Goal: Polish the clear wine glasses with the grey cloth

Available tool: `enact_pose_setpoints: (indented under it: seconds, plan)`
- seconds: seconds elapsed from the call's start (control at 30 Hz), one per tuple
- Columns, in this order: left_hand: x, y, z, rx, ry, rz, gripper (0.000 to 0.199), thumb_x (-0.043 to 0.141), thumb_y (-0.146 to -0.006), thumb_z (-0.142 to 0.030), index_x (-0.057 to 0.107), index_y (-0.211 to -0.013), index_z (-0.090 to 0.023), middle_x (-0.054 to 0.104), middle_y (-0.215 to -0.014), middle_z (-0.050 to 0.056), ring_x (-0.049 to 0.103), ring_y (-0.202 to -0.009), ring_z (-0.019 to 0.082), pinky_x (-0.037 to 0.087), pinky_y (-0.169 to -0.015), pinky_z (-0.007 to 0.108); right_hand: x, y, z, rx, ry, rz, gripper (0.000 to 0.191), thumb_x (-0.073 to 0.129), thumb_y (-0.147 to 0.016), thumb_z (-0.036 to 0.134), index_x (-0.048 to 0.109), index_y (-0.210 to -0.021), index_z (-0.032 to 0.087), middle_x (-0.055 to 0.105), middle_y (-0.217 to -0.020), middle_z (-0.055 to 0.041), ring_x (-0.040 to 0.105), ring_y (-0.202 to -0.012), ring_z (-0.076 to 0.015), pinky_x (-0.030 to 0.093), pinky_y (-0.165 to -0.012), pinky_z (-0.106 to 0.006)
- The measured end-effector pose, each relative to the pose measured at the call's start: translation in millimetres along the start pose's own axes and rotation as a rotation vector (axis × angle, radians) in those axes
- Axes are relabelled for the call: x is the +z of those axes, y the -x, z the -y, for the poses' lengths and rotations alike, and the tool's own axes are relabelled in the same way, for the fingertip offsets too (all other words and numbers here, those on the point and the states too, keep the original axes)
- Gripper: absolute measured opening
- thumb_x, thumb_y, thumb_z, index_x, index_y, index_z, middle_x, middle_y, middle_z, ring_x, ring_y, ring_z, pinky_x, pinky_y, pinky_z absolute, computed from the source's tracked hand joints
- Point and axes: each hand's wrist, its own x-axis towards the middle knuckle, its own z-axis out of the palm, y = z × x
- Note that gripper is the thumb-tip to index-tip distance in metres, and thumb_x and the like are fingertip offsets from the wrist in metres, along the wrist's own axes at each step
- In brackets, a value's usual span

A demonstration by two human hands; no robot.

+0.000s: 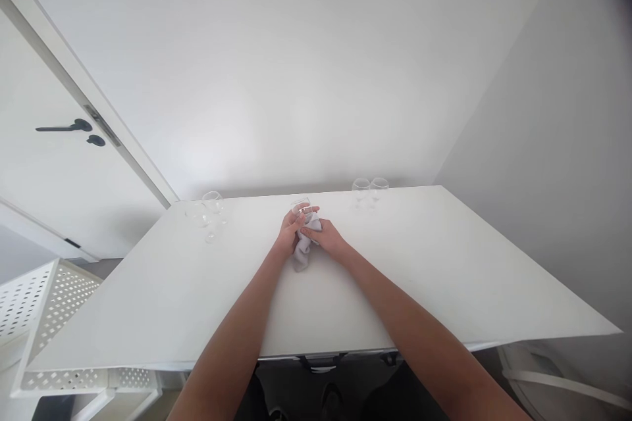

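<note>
Over the middle of the table my left hand (290, 227) has its fingers around a clear glass (300, 205), whose rim points away from me. My right hand (330, 237) grips a light grey cloth (302, 253) and presses it against the near part of the glass. The cloth's loose end hangs down toward the tabletop between my hands. The lower part of the glass is hidden by the cloth and my fingers.
Two stemmed glasses (362, 188) stand at the table's back edge, right of centre. More clear glasses (212, 202) are at the back left, one seemingly tilted or lying. The white table (419, 263) meets the wall behind. A perforated white rack (64, 302) stands at the left.
</note>
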Motion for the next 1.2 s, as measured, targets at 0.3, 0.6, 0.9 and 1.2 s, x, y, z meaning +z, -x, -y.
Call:
enact_pose_setpoints:
  seconds: [0.3, 0.6, 0.9, 1.2]
  plan:
    - [-0.4, 4, -8, -0.021, 0.077, 0.110, 0.064, 0.083, -0.079, -0.063, 0.068, -0.122, -0.018, 0.074, -0.119, 0.015, 0.071, -0.095, 0.025, 0.056, -0.085, 0.038, 3, 14, 14, 0.115, -0.250, 0.200, 0.046, 0.086, -0.077, 0.057, 0.073, -0.100, 0.020, 0.071, -0.092, -0.0061, 0.064, -0.083, -0.0218, 0.050, -0.072, -0.033]
    - [-0.4, 1, -3, 0.052, 0.063, -0.046, 0.052, 0.083, -0.084, -0.054, 0.070, -0.119, -0.018, 0.074, -0.126, 0.015, 0.071, -0.100, 0.025, 0.054, -0.091, 0.039, 5, -6, -9, -0.101, 0.125, -0.158, 0.046, 0.070, -0.084, 0.064, 0.056, -0.070, 0.022, 0.055, -0.067, 0.0012, 0.045, -0.066, -0.0159, 0.037, -0.065, -0.031]
    - [-12.5, -7, -2, 0.204, 0.145, -0.098, 0.069, 0.096, -0.072, -0.045, 0.060, -0.129, -0.036, 0.046, -0.165, 0.009, 0.065, -0.119, 0.021, 0.053, -0.094, 0.034, -6, -6, -8, -0.176, -0.058, -0.661, 0.041, 0.065, -0.088, 0.058, 0.067, -0.104, 0.020, 0.073, -0.103, -0.0065, 0.063, -0.092, -0.0209, 0.049, -0.083, -0.034]
    - [-15.7, -6, -7, 0.350, 0.212, -0.172, 0.059, 0.092, -0.077, -0.043, 0.061, -0.128, -0.040, 0.028, -0.176, 0.002, 0.045, -0.151, 0.031, 0.042, -0.121, 0.059, -4, 0, 1, -0.119, -0.091, -0.655, 0.021, 0.060, -0.089, 0.043, 0.062, -0.088, 0.022, 0.061, -0.081, 0.0000, 0.053, -0.072, -0.0154, 0.043, -0.067, -0.029]
